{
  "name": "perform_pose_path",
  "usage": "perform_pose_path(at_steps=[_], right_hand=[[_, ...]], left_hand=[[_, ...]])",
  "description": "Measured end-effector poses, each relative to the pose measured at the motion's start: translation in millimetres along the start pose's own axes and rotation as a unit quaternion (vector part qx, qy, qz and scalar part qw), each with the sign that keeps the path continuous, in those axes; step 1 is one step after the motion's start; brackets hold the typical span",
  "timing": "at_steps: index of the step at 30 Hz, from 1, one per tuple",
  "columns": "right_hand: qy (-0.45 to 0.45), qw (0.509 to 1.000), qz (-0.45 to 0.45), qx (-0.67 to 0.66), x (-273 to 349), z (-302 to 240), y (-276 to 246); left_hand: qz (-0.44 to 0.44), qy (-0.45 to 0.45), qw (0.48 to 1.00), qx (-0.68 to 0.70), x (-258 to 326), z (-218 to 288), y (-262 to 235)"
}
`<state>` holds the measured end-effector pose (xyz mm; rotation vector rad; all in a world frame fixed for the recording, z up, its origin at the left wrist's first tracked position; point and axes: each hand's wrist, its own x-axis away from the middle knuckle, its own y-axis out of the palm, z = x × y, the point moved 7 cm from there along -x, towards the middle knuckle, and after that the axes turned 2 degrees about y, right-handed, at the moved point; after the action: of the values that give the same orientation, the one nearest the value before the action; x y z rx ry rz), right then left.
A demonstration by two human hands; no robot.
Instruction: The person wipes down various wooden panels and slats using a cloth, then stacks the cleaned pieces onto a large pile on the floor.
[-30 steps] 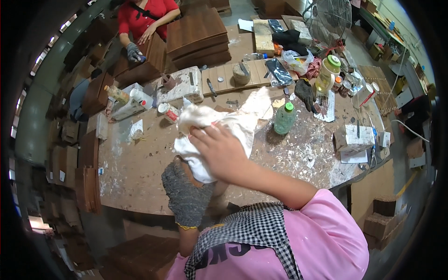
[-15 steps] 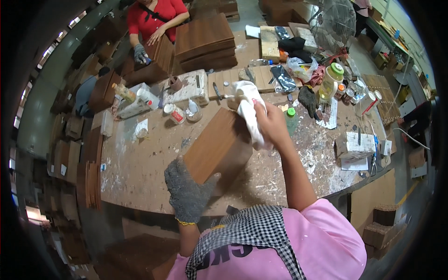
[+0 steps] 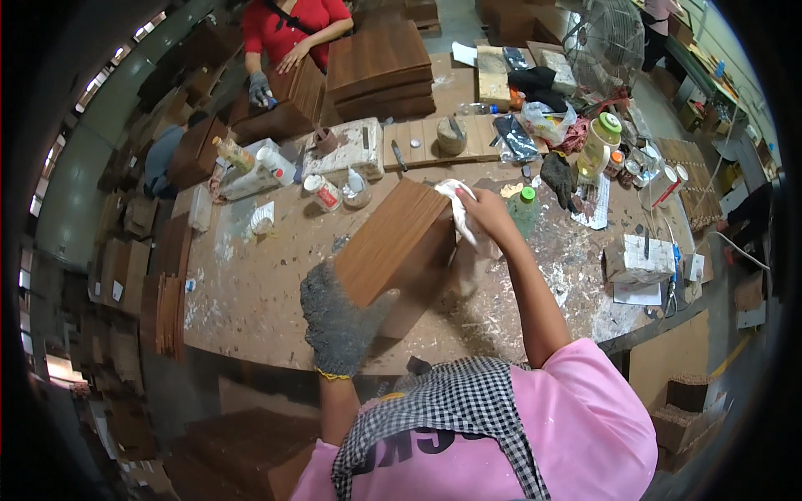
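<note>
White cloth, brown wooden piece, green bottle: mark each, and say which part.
White cloth [image 3: 461, 220]: head view, on its folds.
Brown wooden piece [image 3: 393, 240]: head view, on its lit upper face.
Green bottle [image 3: 525, 215]: head view, on its body below the cap.

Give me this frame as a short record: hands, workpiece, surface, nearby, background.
left hand: gloved in grey, gripping the near end of the workpiece
right hand: bare, holding a white cloth at the workpiece's far right corner
workpiece: brown wooden piece, wood grain visible, slanting away to the right
surface: stained worktable
nearby: green-capped bottle, just right of the right hand
background: person in red beside stacked brown panels
</note>
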<state>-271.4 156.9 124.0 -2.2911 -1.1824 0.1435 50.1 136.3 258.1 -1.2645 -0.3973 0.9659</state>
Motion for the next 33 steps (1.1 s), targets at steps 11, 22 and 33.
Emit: perform_pose_path(at_steps=[11, 22, 33], right_hand=[[-0.420, 0.885, 0.009, 0.200, 101.0, -166.1, 28.3], [-0.568, 0.732, -0.208, 0.314, 185.0, -242.8, 135.6], [-0.606, 0.710, -0.358, 0.021, 208.7, -203.5, 97.1]], left_hand=[[-0.065, -0.085, 0.956, 0.272, 83.4, -127.1, 90.5], [0.002, -0.006, 0.952, 0.307, 54.2, -82.2, 101.3], [0.091, 0.047, 0.962, 0.252, 51.1, -65.0, 66.0]])
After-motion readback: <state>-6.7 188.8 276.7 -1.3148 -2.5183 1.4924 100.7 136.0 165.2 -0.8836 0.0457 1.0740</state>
